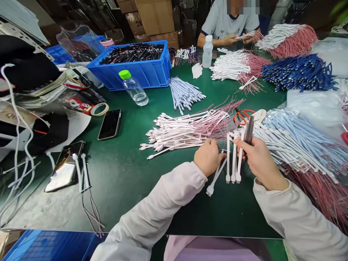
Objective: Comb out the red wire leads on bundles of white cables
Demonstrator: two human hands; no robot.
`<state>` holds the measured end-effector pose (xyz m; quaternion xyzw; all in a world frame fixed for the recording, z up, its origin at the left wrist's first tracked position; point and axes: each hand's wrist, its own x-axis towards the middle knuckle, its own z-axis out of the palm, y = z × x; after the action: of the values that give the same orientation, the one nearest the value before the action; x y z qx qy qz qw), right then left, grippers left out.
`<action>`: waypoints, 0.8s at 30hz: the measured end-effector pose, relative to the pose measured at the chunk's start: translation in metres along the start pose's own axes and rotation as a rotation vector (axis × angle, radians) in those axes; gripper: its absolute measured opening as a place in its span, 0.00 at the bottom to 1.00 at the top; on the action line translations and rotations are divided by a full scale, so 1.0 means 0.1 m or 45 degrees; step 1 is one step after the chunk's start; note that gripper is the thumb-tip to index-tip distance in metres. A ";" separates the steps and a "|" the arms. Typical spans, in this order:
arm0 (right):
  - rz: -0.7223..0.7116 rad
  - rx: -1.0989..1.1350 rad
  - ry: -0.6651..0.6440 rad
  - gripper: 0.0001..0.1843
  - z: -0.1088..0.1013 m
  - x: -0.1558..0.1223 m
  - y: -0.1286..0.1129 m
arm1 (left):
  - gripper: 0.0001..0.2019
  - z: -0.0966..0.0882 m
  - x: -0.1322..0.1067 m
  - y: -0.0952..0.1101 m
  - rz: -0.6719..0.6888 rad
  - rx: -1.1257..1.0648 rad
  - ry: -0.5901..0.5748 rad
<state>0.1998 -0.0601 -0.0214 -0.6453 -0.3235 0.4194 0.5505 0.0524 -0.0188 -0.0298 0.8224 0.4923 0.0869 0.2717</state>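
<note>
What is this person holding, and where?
The right hand holds white flat cables near their upper ends, with a dark slim bar; the left hand is unclear.

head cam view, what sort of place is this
Most likely a small cable-assembly workshop: heaps of white cables with reddish wires lie across a green workbench, a blue plastic crate holds black cables, and cardboard cartons are stacked behind.

Bright, even indoor light; pale glare on the table (46, 206); wide-angle bending at the frame edges; dim cardboard boxes (154, 18) behind.
</note>
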 end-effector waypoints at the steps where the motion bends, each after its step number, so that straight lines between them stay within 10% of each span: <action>1: -0.019 0.014 0.011 0.13 -0.05 0.02 -0.04 | 0.19 0.01 0.01 0.05 -0.011 0.054 -0.007; 13: -0.044 0.114 0.003 0.12 -0.27 0.08 -0.26 | 0.09 0.06 0.06 0.23 0.000 0.005 -0.108; 24: 0.068 0.036 -0.203 0.14 -0.07 -0.02 -0.10 | 0.16 -0.22 0.02 -0.25 -0.131 -1.786 -0.239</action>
<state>0.2054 -0.0631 -0.0113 -0.6105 -0.3430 0.4885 0.5206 0.0251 -0.0004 -0.0252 0.4334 0.3329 0.2992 0.7822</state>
